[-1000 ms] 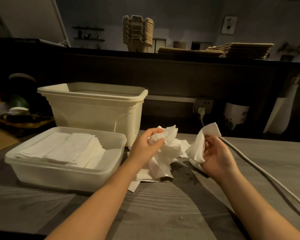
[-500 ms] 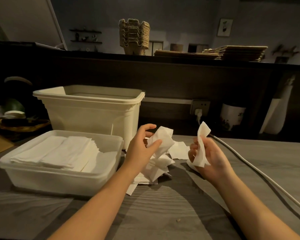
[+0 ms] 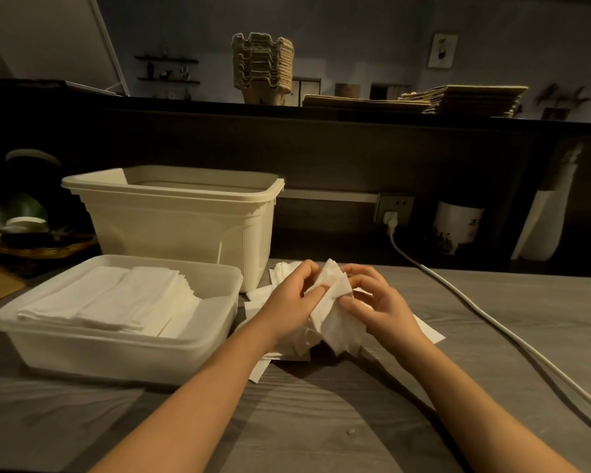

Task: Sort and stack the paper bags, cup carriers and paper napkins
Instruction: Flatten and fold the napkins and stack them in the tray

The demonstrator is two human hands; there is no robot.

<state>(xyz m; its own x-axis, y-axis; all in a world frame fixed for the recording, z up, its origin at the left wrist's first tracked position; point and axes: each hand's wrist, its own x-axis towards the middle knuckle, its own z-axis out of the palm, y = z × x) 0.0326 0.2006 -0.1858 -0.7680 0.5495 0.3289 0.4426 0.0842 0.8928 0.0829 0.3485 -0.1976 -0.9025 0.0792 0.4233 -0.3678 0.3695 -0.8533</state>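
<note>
Dim, warm light. A grey wood-grain table (image 3: 492, 302) meets a dark raised counter (image 3: 355, 148) at its far edge; beyond, a grey wall (image 3: 355, 29) bears a framed picture (image 3: 442, 50).

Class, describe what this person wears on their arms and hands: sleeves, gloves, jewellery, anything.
The left hand and right hand are bare: no gloves, rings, watch or bracelet show. The left forearm and right forearm are bare too; no sleeve is in view.

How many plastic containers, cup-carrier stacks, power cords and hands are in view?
Plastic containers: 2 (tall cream bin, shallow tub)
Cup carrier stacks: 1
Power cords: 1
Hands: 2 (left hand, right hand, both gripping a white napkin)
Total: 6
</note>
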